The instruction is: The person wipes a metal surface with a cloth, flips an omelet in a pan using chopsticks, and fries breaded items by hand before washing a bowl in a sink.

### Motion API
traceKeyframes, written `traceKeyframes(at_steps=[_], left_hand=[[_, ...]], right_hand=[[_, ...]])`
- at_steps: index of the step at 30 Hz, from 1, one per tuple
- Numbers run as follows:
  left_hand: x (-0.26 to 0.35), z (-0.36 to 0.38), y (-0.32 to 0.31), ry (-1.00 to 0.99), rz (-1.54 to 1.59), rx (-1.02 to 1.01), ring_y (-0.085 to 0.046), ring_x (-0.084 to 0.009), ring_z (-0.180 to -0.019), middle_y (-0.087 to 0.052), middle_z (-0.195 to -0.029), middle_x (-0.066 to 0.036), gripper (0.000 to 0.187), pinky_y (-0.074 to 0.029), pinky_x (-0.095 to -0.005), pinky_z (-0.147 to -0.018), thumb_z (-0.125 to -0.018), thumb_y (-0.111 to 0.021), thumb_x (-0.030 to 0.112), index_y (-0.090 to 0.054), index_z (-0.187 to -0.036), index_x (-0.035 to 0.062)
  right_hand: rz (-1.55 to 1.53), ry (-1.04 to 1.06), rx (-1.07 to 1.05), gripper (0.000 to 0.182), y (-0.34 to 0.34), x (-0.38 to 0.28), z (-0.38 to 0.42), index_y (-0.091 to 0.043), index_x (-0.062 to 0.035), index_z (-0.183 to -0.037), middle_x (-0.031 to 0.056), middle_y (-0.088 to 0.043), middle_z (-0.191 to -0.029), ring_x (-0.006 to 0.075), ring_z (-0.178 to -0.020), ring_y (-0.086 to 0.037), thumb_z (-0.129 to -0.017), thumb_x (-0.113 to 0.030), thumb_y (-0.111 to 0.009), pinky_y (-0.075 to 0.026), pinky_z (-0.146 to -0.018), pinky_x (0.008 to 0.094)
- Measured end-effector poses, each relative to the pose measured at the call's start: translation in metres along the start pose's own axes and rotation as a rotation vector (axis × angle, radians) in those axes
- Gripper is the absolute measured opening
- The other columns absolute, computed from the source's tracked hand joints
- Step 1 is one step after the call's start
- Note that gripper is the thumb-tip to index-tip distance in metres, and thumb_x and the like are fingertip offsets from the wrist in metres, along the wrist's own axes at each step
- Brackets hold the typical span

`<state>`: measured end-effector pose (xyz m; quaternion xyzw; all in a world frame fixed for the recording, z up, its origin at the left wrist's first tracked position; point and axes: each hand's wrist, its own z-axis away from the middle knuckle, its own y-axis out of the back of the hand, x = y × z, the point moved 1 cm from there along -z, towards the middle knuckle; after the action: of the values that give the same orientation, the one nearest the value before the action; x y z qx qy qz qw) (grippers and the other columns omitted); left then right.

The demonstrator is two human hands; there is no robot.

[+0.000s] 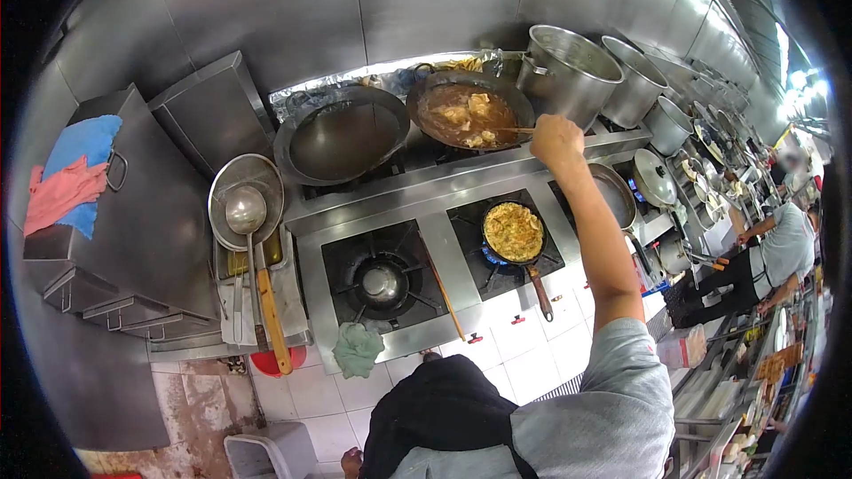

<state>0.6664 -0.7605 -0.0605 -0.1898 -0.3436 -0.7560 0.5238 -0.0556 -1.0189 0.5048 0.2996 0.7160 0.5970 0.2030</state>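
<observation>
A black apron [444,421] over a grey shirt lay closest to the lens. Beyond it stretched the steel cooking desk [439,248] with its burners. On the back row sat a large dark wok of brown sauce and pale chunks [469,112], beside a second dark wok of brown liquid [342,137]. The right hand [556,139] was closed round the handle of a thin utensil [515,130] whose tip lay in the sauce wok. A small black pan of yellow omelette [513,232] sat on a front burner. The left hand was out of sight.
</observation>
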Motion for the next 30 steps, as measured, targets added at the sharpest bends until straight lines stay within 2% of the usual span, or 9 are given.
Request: traceKeyframes(at_steps=[3, 6, 9, 17, 20, 22, 25, 29, 30], left_hand=[[0.018, 0.0, 0.006, 0.048, 0.003, -0.006, -0.057, -0.0212, -0.067, -0.057, -0.087, -0.006, 0.027, -0.043, -0.0393, -0.059, -0.08, -0.055, 0.014, -0.051, -0.107, 0.0095], [0.143, 0.072, 0.006, 0.167, 0.174, 0.001, -0.058, -0.0189, -0.071, -0.06, -0.083, -0.005, 0.02, -0.045, -0.0318, -0.063, -0.078, -0.061, 0.02, -0.057, -0.093, 0.0064], [0.13, 0.044, 0.015, 0.129, 0.088, 0.026, -0.058, -0.0274, -0.079, -0.055, -0.101, -0.008, 0.035, -0.042, -0.0451, -0.062, -0.083, -0.05, 0.011, -0.046, -0.118, 0.0119], [0.108, 0.071, 0.03, 0.116, 0.178, 0.12, -0.058, -0.0221, -0.073, -0.057, -0.093, -0.004, 0.036, -0.043, -0.0378, -0.055, -0.08, -0.053, 0.015, -0.046, -0.116, 0.0127], [-0.008, 0.02, 0.036, -1.019, -0.843, 0.124, -0.058, -0.0211, -0.085, -0.059, -0.091, -0.008, 0.023, -0.045, -0.0405, -0.07, -0.084, -0.05, 0.027, -0.059, -0.099, 0.0118], [-0.036, 0.011, 0.046, -0.368, -0.493, -0.03, -0.058, -0.021, -0.082, -0.06, -0.091, -0.008, 0.025, -0.045, -0.0391, -0.067, -0.084, -0.05, 0.028, -0.057, -0.102, 0.0114], [-0.025, 0.006, 0.051, -0.301, -0.502, -0.134, -0.058, -0.0208, -0.079, -0.06, -0.09, -0.009, 0.03, -0.045, -0.037, -0.064, -0.085, -0.05, 0.031, -0.053, -0.107, 0.0107], [0.011, -0.017, 0.059, -0.374, -0.407, -0.294, -0.058, -0.0207, -0.074, -0.061, -0.088, -0.01, 0.037, -0.046, -0.0342, -0.06, -0.085, -0.05, 0.035, -0.049, -0.113, 0.0098], [0.032, -0.026, 0.064, -0.198, -0.092, -0.439, -0.058, -0.0206, -0.073, -0.061, -0.088, -0.01, 0.039, -0.046, -0.0335, -0.059, -0.085, -0.05, 0.036, -0.048, -0.114, 0.0095]], right_hand=[[-0.08, -0.022, -0.012, 0.021, -0.014, -0.019, -0.005, -0.066, -0.003, -0.089, 0.0179, -0.065, -0.091, 0.0314, -0.087, -0.063, -0.073, -0.014, -0.059, -0.051, -0.076, 0.0376], [-0.129, -0.03, -0.067, 0.023, -0.034, -0.043, -0.013, -0.065, -0.0033, -0.093, 0.0182, -0.064, -0.096, 0.0308, -0.09, -0.063, -0.074, -0.015, -0.059, -0.05, -0.078, 0.0371], [-0.164, -0.022, -0.114, 0.025, -0.053, -0.058, -0.024, -0.065, -0.0031, -0.095, 0.0182, -0.063, -0.099, 0.03, -0.093, -0.062, -0.075, -0.015, -0.059, -0.05, -0.08, 0.0365], [-0.177, -0.097, 0.078, 0.017, -0.026, -0.06, 0.036, -0.064, -0.0041, -0.085, 0.017, -0.065, -0.084, 0.0314, -0.081, -0.064, -0.08, -0.016, -0.052, -0.052, -0.069, 0.0386], [-0.19, -0.154, 0.32, 0.016, -0.052, -0.05, 0.098, -0.053, -0.0056, -0.078, 0.0164, -0.062, -0.069, 0.0335, -0.063, -0.063, -0.086, -0.019, -0.047, -0.051, -0.054, 0.0419], [-0.191, -0.217, 0.29, 0.016, -0.092, -0.05, 0.127, -0.049, -0.0057, -0.082, 0.0167, -0.061, -0.064, 0.0346, -0.058, -0.062, -0.088, -0.019, -0.043, -0.05, -0.049, 0.0427], [-0.254, -0.175, 0.16, 0.015, -0.192, -0.038, 0.149, -0.048, -0.0043, -0.082, 0.0183, -0.061, -0.064, 0.0341, -0.06, -0.063, -0.087, -0.017, -0.042, -0.05, -0.051, 0.0449], [-0.373, -0.28, 0.132, 0.02, -0.168, -0.052, 0.184, -0.051, -0.0016, -0.088, 0.0224, -0.06, -0.066, 0.0387, -0.062, -0.062, -0.087, -0.02, -0.043, -0.05, -0.056, 0.0462], [-0.366, -0.275, 0.093, 0.022, -0.186, -0.048, 0.189, -0.051, -0.0009, -0.091, 0.0235, -0.061, -0.067, 0.0393, -0.063, -0.062, -0.088, -0.021, -0.043, -0.05, -0.056, 0.0461]])
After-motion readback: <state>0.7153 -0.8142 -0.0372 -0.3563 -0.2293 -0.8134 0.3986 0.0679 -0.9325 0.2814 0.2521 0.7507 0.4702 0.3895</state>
